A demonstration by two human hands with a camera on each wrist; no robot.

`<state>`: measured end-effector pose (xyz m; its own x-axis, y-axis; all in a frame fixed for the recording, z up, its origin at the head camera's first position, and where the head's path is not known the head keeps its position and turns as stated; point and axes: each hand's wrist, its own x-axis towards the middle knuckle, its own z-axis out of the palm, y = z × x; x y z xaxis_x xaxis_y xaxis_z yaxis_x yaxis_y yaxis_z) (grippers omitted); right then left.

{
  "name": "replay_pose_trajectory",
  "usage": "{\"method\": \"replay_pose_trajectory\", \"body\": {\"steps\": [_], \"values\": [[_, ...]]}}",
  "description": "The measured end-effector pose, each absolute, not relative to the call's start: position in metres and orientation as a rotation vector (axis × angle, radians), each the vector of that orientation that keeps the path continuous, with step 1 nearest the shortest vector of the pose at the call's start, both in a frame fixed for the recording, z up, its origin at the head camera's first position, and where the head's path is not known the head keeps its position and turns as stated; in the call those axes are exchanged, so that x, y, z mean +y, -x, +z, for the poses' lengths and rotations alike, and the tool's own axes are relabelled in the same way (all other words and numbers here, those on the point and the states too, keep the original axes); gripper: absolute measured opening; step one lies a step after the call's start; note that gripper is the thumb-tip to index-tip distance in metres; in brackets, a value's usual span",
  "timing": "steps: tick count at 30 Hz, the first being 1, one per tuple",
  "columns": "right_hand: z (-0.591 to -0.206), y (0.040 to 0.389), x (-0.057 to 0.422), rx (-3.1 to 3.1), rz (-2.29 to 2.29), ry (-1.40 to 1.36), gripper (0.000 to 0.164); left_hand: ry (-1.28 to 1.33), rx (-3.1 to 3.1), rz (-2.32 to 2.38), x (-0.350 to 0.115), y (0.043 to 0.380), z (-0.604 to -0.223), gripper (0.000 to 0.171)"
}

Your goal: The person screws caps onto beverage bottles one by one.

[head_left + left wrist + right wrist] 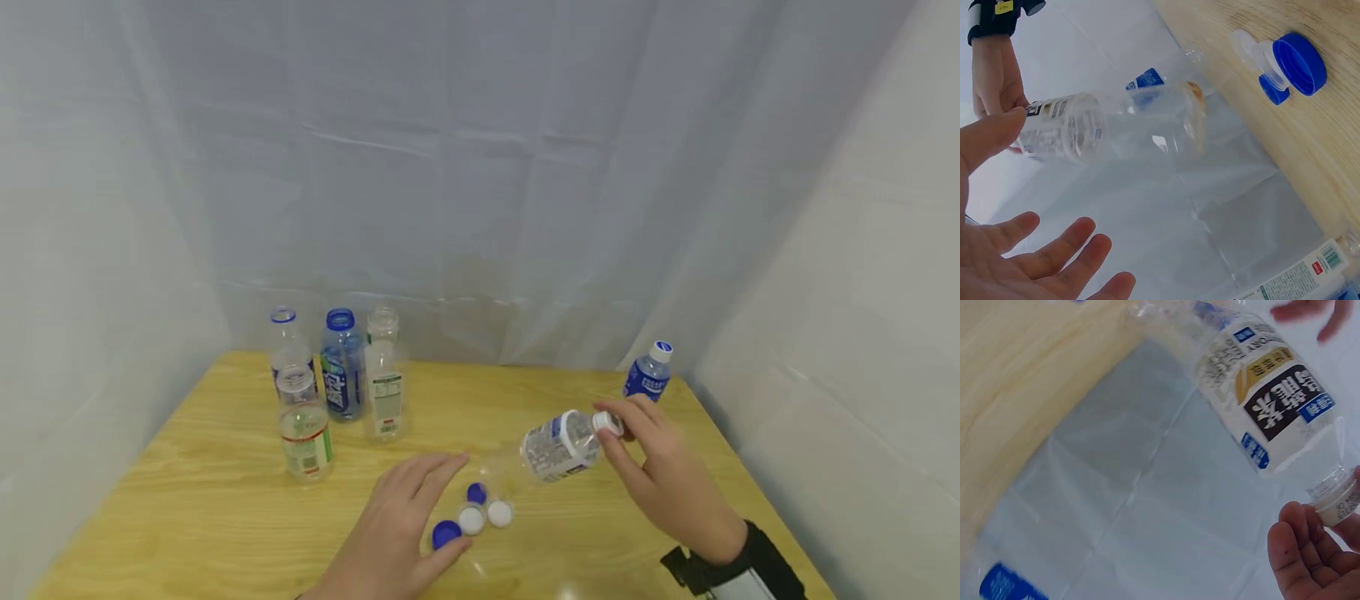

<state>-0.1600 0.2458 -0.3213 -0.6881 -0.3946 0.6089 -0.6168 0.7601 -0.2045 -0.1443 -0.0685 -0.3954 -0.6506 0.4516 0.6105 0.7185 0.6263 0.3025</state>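
"What does the right hand (667, 487) have?"

"A white screw cap (606, 424), pinched between thumb and fingers; the cap sits on the neck of a clear bottle (557, 447), though I cannot tell how tightly; the bottle slants off to the left over the table (187, 508), neck higher than base; whether the base touches the wood, I cannot tell."

"And the left hand (397, 529)?"

"Spread wide, thumb well away from the fingers; it is near the bottle's base, and the right wrist view shows a gap between its fingers and the bottle."

"What lies by it?"

"Four loose caps, close together; a large blue cap (446, 533), a smaller blue cap (476, 492), one white cap (471, 520) and another white cap (500, 513); the thumb overlaps the large one in the head view, but the left wrist view shows it apart."

"Anything further out?"

"A blue-labelled bottle (648, 377), capped and upright, beyond the right hand; to the left, a group of uncapped upright bottles, among them a blue-tinted bottle (342, 367) and, nearest the front, a green-labelled bottle (306, 442)."
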Motion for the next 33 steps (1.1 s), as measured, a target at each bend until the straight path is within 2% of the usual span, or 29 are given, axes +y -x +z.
{"method": "replay_pose_trajectory", "body": {"steps": [18, 25, 33], "values": [[-0.323, 0.206, 0.343, -2.502, 0.467, -0.393, 0.03, 0.866, -2.37, -0.744, -0.084, 0.147, -0.403, 0.071], [-0.33, 0.226, 0.368, -2.54, 0.47, -0.328, 0.031, 0.832, -2.367, -0.747, -0.089, 0.145, -0.405, 0.065], [-0.331, 0.24, 0.384, -2.601, 0.47, -0.259, 0.034, 0.804, -2.373, -0.742, -0.092, 0.146, -0.405, 0.065]]}}
